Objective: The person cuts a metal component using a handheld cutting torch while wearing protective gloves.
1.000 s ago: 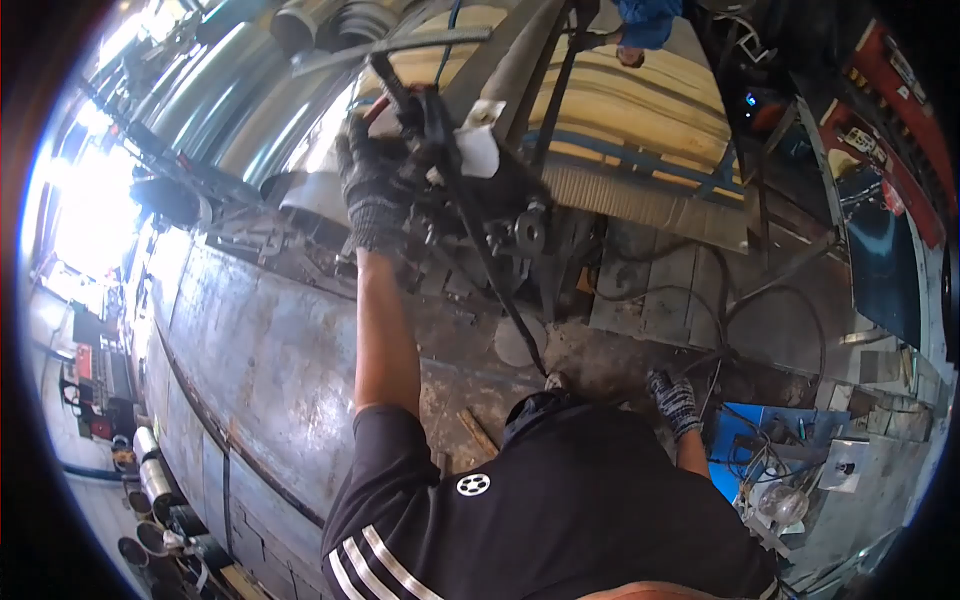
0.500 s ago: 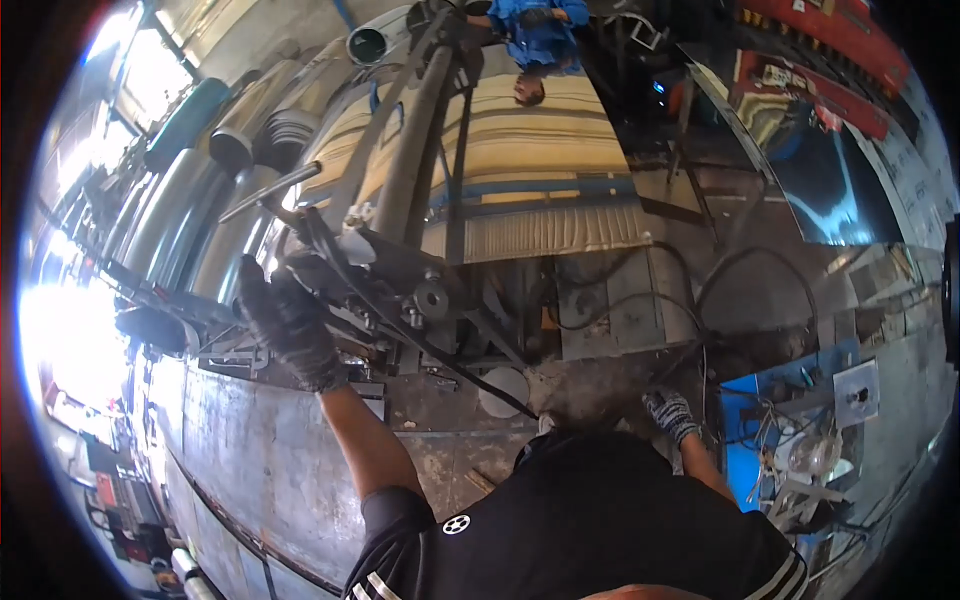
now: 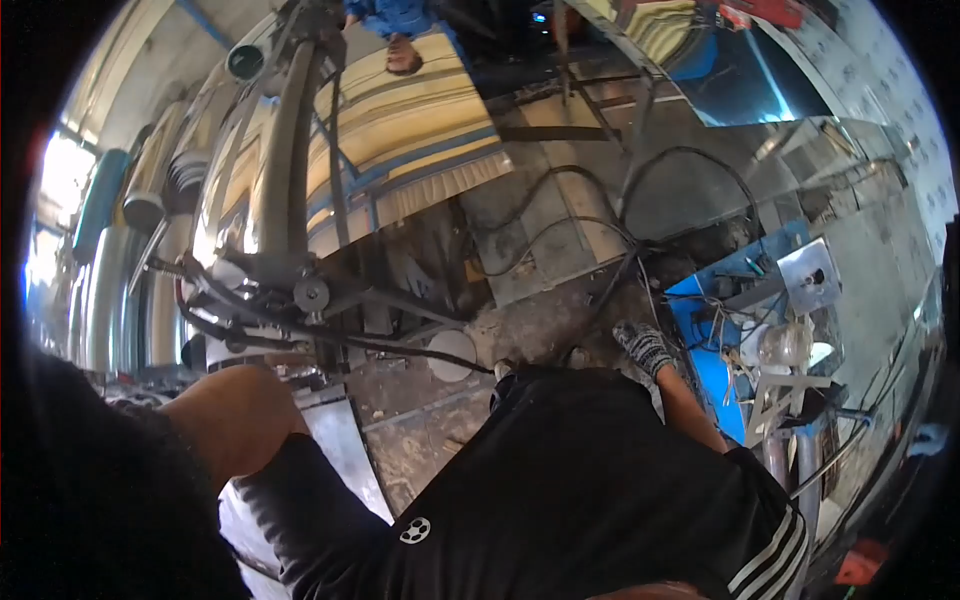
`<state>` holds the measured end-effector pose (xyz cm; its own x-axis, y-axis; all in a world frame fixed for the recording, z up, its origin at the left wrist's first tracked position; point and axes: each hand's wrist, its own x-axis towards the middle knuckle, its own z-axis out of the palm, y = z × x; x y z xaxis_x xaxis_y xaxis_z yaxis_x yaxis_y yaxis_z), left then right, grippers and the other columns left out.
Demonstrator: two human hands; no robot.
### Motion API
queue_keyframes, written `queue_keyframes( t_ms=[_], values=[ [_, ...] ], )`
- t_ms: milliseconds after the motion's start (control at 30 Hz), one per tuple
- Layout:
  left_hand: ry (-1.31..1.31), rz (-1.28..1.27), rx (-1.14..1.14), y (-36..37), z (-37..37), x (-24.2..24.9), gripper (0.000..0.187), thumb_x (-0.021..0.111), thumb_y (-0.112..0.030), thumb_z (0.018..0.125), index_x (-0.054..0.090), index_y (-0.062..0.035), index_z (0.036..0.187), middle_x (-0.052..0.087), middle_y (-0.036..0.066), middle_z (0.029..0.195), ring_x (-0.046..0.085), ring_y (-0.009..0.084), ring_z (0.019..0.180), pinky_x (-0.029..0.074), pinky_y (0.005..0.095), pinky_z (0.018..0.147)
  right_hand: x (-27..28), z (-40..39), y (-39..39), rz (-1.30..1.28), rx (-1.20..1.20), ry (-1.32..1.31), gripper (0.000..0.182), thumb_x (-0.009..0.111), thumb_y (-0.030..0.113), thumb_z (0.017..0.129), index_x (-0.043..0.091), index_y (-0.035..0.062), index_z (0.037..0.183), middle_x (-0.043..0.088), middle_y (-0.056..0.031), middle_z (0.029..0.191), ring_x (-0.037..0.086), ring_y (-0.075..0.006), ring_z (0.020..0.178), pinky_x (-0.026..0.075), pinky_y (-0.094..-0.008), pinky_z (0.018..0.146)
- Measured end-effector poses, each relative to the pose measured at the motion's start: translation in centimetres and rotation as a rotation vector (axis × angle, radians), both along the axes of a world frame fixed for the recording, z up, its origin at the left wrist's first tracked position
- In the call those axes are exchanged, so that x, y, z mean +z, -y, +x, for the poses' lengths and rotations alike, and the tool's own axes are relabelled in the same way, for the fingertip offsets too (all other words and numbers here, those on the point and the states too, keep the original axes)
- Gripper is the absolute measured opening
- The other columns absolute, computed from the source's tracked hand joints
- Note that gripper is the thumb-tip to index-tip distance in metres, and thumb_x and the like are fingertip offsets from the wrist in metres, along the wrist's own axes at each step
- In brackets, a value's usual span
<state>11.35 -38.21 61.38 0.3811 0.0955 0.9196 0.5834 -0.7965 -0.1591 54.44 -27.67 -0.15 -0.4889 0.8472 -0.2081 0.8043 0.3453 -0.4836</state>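
Grimy workshop floor (image 3: 560,320) (cables strewn), bright window (image 3: 60,170) at left.

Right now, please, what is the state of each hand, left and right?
Left hand: not in view; only the bent arm shows, beside the machine.
Right hand: gloved, hanging at the side, holding nothing visible; open or closed cannot be told.

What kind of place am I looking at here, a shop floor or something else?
Most likely a sheet-metal or duct fabrication workshop: round metal ducts stacked at the left, a large shiny metal sheet lying flat, and black cables trailing over the floor beside a blue workbench cluttered with parts.
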Motion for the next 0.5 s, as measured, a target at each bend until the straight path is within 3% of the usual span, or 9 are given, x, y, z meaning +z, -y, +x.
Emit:
queue_keyframes(
  t_ms=[100, 167, 200, 267, 333, 367, 400, 433, 500],
  values=[
    [-0.009, -0.001, -0.033, -2.0, 0.5, 0.0, 0.049, 0.056, -0.025, 0.106, 0.056, 0.0061, 0.144, 0.065, 0.024, 0.138, 0.064, 0.0373, 0.129, 0.050, 0.0486, 0.113, -7.0, 3.5, 0.8, -0.024, -0.007, 0.203, 0.049, 0.050, 0.047, 0.106, 0.067, 0.0107, 0.135, 0.072, -0.0212, 0.121, 0.067, -0.0375, 0.111, 0.054, -0.0510, 0.094],
    [-0.012, 0.014, -0.031, -2.8, 1.2, -0.4, 0.048, 0.057, -0.024, 0.105, 0.057, 0.0060, 0.143, 0.066, 0.023, 0.137, 0.064, 0.0368, 0.128, 0.051, 0.0481, 0.112, -6.2, 5.1, 2.9, -0.190, -0.128, 0.191, 0.054, 0.052, 0.044, 0.106, 0.058, 0.0074, 0.146, 0.073, -0.0184, 0.118, 0.069, -0.0346, 0.109, 0.054, -0.0463, 0.099],
    [-0.001, 0.010, -0.029, -3.3, 0.9, -0.9, 0.048, 0.058, -0.024, 0.105, 0.057, 0.0060, 0.142, 0.066, 0.023, 0.137, 0.064, 0.0365, 0.128, 0.051, 0.0478, 0.112, 1.5, 5.0, 7.7, -0.041, -0.257, 0.057, 0.052, 0.054, 0.044, 0.105, 0.063, 0.0110, 0.143, 0.068, -0.0199, 0.137, 0.067, -0.0385, 0.119, 0.054, -0.0474, 0.098],
    [0.016, -0.010, -0.025, -4.4, -0.3, -2.0, 0.047, 0.059, -0.023, 0.104, 0.058, 0.0059, 0.141, 0.066, 0.023, 0.136, 0.064, 0.0359, 0.127, 0.052, 0.0473, 0.111, -4.0, 2.5, 10.8, 0.515, -0.191, -0.367, 0.060, 0.052, 0.053, 0.104, 0.060, 0.0113, 0.147, 0.057, -0.0182, 0.150, 0.054, -0.0332, 0.138, 0.042, -0.0450, 0.116],
    [0.034, -0.007, -0.008, -5.9, 0.0, -2.8, 0.046, 0.060, -0.022, 0.103, 0.059, 0.0059, 0.140, 0.067, 0.022, 0.136, 0.065, 0.0354, 0.127, 0.052, 0.0468, 0.110, -0.9, 0.9, 5.3, 0.977, 0.045, -0.861, 0.055, 0.059, 0.052, 0.100, 0.069, 0.0117, 0.137, 0.069, -0.0200, 0.135, 0.063, -0.0365, 0.128, 0.048, -0.0461, 0.109],
    [0.048, -0.008, 0.009, -6.7, 1.1, -2.8, 0.046, 0.060, -0.021, 0.103, 0.059, 0.0059, 0.140, 0.067, 0.022, 0.136, 0.065, 0.0351, 0.126, 0.052, 0.0466, 0.110, 3.1, 0.8, 0.4, 0.334, -0.215, -0.365, 0.054, 0.058, 0.053, 0.101, 0.070, 0.0132, 0.136, 0.070, -0.0185, 0.134, 0.064, -0.0354, 0.127, 0.048, -0.0474, 0.109],
    [0.061, -0.037, -0.008, -8.7, 3.1, -2.2, 0.045, 0.061, -0.021, 0.103, 0.060, 0.0058, 0.139, 0.067, 0.022, 0.135, 0.065, 0.0348, 0.126, 0.053, 0.0463, 0.110, 6.1, 3.4, 0.9, -0.366, -0.490, 0.159, 0.054, 0.057, 0.054, 0.101, 0.070, 0.0147, 0.136, 0.071, -0.0171, 0.134, 0.064, -0.0343, 0.127, 0.047, -0.0488, 0.109],
    [0.071, -0.056, -0.015, -10.0, 4.7, -1.7, 0.045, 0.061, -0.020, 0.102, 0.060, 0.0058, 0.139, 0.067, 0.021, 0.135, 0.065, 0.0345, 0.126, 0.053, 0.0461, 0.109, 2.5, 6.7, 1.1, -0.420, -0.501, -0.091, 0.053, 0.057, 0.055, 0.101, 0.072, 0.0152, 0.134, 0.072, -0.0165, 0.130, 0.064, -0.0344, 0.125, 0.047, -0.0486, 0.109],
    [0.085, -0.051, -0.082, -12.5, 2.5, -3.8, 0.044, 0.062, -0.019, 0.102, 0.061, 0.0057, 0.138, 0.067, 0.021, 0.134, 0.066, 0.0339, 0.125, 0.053, 0.0456, 0.109, -7.5, 4.9, 2.8, -0.413, -0.588, -0.353, 0.053, 0.057, 0.055, 0.101, 0.073, 0.0156, 0.133, 0.074, -0.0158, 0.126, 0.064, -0.0344, 0.124, 0.046, -0.0483, 0.109]
  ],
)
